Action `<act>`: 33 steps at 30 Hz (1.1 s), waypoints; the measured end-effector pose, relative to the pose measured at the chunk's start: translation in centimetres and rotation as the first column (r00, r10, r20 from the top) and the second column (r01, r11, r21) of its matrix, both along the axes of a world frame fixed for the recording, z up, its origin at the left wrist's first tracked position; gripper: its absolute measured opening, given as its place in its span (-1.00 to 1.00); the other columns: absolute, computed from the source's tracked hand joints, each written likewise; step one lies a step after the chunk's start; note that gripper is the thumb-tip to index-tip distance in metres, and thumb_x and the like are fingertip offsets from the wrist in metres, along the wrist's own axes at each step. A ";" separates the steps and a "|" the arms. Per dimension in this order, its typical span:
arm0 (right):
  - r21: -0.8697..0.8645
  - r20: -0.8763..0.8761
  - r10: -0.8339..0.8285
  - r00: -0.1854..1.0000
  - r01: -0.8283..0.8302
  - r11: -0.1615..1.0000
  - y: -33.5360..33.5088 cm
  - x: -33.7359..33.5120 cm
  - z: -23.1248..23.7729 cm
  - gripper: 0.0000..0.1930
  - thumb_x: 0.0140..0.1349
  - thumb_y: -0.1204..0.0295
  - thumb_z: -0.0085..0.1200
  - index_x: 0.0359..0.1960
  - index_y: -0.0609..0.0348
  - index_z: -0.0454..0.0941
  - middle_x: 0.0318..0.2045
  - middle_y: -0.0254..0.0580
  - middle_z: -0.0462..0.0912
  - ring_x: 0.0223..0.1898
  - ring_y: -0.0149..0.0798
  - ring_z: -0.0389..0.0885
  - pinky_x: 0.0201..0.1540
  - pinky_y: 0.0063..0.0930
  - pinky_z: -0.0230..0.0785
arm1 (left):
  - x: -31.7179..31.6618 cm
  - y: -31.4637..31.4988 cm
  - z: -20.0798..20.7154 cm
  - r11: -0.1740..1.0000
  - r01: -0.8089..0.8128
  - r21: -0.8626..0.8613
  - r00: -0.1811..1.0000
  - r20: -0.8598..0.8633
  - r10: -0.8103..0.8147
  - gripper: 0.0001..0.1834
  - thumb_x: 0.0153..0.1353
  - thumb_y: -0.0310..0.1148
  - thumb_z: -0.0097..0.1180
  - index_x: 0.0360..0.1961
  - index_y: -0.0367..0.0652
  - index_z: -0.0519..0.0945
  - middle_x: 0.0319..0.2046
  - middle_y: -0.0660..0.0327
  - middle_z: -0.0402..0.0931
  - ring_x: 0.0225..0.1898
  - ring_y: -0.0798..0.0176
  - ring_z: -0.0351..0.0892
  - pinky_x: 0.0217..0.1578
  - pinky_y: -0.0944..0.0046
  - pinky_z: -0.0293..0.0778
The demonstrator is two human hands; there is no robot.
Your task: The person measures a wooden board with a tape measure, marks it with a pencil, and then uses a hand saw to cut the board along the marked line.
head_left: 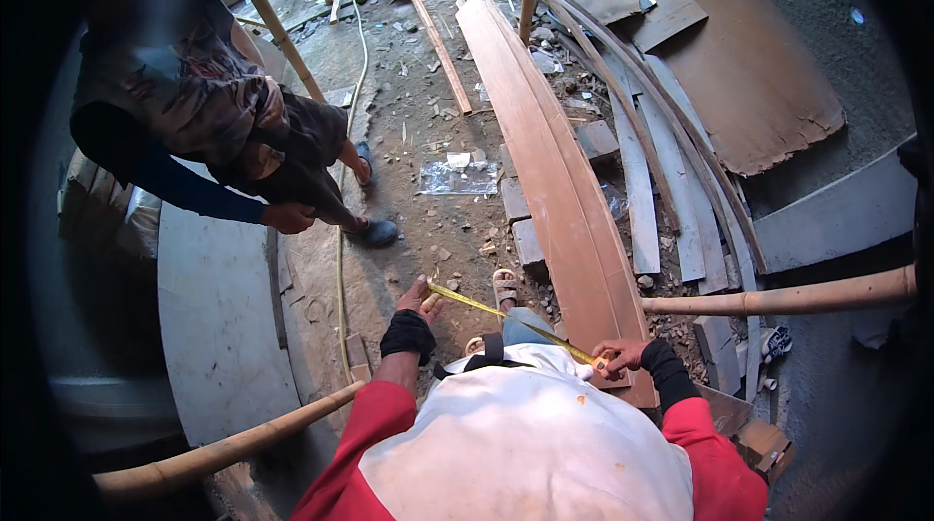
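Note:
A yellow tape measure (467, 300) stretches in front of my body. My left hand (416, 299) is closed around the free end of its blade. At the other end, my right hand (623, 356) grips the case, of which a small orange part shows between the fingers. That hand is over the near end of a long stack of reddish-brown boards (545, 151), which runs away from me. Whether it touches the wood I cannot tell. Black bands cover both my wrists.
A co-worker (224, 112) stands at the left. Bamboo poles (778, 301) cross on both sides. Grey blocks (526, 241) sit beside the boards, with long strips (637, 180) and a brown sheet (749, 64) at the right. A hose (341, 258) and clear plastic (457, 176) lie on the rubble-strewn ground.

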State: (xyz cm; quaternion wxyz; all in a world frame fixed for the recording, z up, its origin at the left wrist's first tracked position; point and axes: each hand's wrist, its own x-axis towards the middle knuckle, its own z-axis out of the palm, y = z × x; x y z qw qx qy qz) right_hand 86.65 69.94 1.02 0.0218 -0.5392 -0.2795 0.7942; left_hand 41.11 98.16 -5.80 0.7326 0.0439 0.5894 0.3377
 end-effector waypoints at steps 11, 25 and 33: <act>0.146 0.299 0.017 0.954 -0.063 0.987 35.7 17.3 -10.3 -0.59 0.10 0.20 0.43 -0.05 0.00 0.62 -0.22 -0.30 0.73 -0.21 -0.30 0.71 -0.21 -0.41 0.55 | -5.9 5.8 -12.1 0.956 -0.127 -0.264 0.866 -0.499 -0.022 -0.78 0.13 -0.14 0.39 -0.36 -0.01 0.66 -0.45 0.31 0.59 -0.54 0.27 0.58 -0.56 0.22 0.53; 0.403 0.631 0.306 0.713 -0.639 0.655 69.1 21.1 -18.6 -0.70 0.10 0.09 0.43 -0.32 0.01 0.75 -0.37 -0.17 0.78 -0.33 -0.15 0.78 -0.33 -0.23 0.60 | -5.5 26.7 -16.8 0.777 0.582 -0.240 0.485 -0.664 -0.569 -0.74 0.17 -0.25 0.35 -0.25 -0.23 0.78 -0.34 0.14 0.75 -0.37 0.22 0.69 -0.28 0.17 0.61; 0.112 0.596 -0.054 0.802 -0.017 0.994 78.2 13.6 -12.8 -0.64 0.18 0.07 0.37 -0.52 0.09 0.67 -0.61 -0.26 0.67 -0.65 -0.34 0.59 -0.61 -0.36 0.41 | -7.5 52.9 -13.4 0.889 0.416 -0.191 0.689 -0.572 -0.445 -0.82 0.25 -0.24 0.29 -0.29 -0.12 0.71 -0.56 0.27 0.54 -0.58 0.28 0.56 -0.66 0.19 0.47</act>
